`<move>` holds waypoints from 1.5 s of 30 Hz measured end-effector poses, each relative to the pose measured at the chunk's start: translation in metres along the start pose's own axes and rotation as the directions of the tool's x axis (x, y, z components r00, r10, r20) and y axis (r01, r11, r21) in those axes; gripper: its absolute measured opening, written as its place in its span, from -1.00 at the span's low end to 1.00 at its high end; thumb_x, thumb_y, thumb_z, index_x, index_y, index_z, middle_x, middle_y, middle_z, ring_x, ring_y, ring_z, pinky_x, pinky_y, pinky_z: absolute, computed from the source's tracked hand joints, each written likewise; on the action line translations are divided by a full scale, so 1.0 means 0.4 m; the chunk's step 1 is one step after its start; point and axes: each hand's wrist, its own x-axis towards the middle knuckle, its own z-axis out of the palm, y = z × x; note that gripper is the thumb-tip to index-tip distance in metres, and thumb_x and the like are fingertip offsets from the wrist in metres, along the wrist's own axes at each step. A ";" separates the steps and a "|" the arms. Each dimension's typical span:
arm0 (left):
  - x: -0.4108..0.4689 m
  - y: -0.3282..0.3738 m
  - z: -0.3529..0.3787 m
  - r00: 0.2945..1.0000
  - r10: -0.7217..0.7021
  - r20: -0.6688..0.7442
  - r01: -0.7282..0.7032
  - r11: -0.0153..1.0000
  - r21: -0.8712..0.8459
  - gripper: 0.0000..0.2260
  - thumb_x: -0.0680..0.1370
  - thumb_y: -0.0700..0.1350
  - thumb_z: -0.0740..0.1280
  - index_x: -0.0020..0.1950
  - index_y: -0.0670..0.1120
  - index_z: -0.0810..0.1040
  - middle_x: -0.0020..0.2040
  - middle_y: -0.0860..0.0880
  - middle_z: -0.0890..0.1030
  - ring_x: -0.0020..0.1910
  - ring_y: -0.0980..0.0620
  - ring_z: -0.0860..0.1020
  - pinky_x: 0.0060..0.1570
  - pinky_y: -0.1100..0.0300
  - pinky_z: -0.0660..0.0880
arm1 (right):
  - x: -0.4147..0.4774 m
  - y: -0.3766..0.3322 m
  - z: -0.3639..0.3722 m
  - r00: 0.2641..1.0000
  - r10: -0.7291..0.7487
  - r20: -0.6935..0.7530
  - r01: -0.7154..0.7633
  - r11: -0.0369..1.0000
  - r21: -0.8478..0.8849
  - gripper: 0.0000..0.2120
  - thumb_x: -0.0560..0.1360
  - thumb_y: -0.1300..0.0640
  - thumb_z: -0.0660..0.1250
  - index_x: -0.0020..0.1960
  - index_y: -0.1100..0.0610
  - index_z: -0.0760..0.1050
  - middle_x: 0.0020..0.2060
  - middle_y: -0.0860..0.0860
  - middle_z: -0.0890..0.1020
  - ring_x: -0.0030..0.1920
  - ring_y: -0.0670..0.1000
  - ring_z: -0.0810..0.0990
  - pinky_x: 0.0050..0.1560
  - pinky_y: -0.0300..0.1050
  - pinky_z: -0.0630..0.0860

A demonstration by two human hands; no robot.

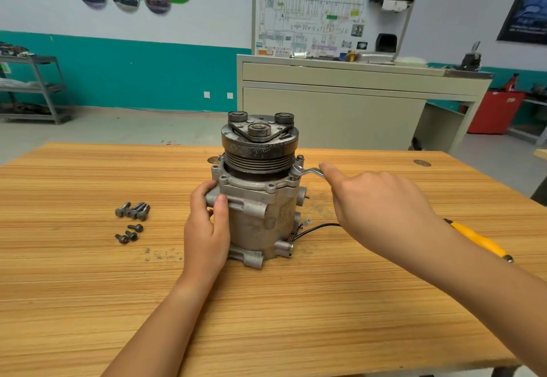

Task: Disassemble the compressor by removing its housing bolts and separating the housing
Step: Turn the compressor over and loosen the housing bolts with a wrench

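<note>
Bright, even indoor light leaves only faint, soft shadows on the table (88, 288). Wide-angle distortion bends the edges, and the far wall (148, 74) looks slightly soft.

Wood-grain table (296, 302), light brown, striped top. Compressor (257, 213) stands upright on it near the middle, pulley end up. To its left, well apart, a cluster of longer bolts (133, 210) lies side by side; just nearer the front, 3 short bolts (130, 234) lie loose. Right of the compressor, a black wire (313, 228) trails onto the top. Yellow-handled tool (479, 242) lies farther right, partly hidden. Small round metal disc (422, 163) near the far right edge. Dark scuff marks (161, 255) front-left of the compressor.
</note>
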 end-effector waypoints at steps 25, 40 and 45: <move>-0.001 -0.006 0.009 1.000 0.014 -0.018 -0.014 0.999 -0.037 -0.76 0.57 0.02 0.10 0.22 0.04 0.33 -0.09 0.45 0.51 -0.13 0.47 0.47 -0.28 0.57 0.34 | 0.178 0.105 0.113 0.841 -0.427 -0.331 0.424 0.901 -0.086 -0.67 0.40 0.48 0.26 0.15 0.34 0.44 -0.09 0.25 0.61 -0.16 0.23 0.61 -0.25 0.07 0.58; -0.003 -0.003 0.016 1.000 -0.018 -0.013 0.017 0.997 -0.078 -0.76 0.57 0.01 0.09 0.23 0.04 0.30 0.01 0.29 0.44 -0.05 0.50 0.44 -0.21 0.58 0.32 | 0.066 0.065 0.094 0.904 -0.002 -0.428 0.214 0.868 0.448 -0.68 0.59 0.18 0.10 0.32 0.22 0.34 -0.42 0.02 0.45 -0.47 0.12 0.46 -0.50 -0.15 0.28; -0.004 -0.009 0.011 1.000 -0.022 0.006 0.022 0.997 -0.079 -0.78 0.60 -0.01 0.11 0.24 0.06 0.30 0.04 0.28 0.44 -0.01 0.49 0.43 -0.17 0.58 0.33 | 0.021 0.055 0.066 0.986 -0.115 -0.121 0.140 0.965 0.221 -0.71 0.61 0.11 0.02 0.33 0.01 0.16 -0.28 -0.02 0.51 -0.30 0.06 0.48 -0.39 -0.12 0.32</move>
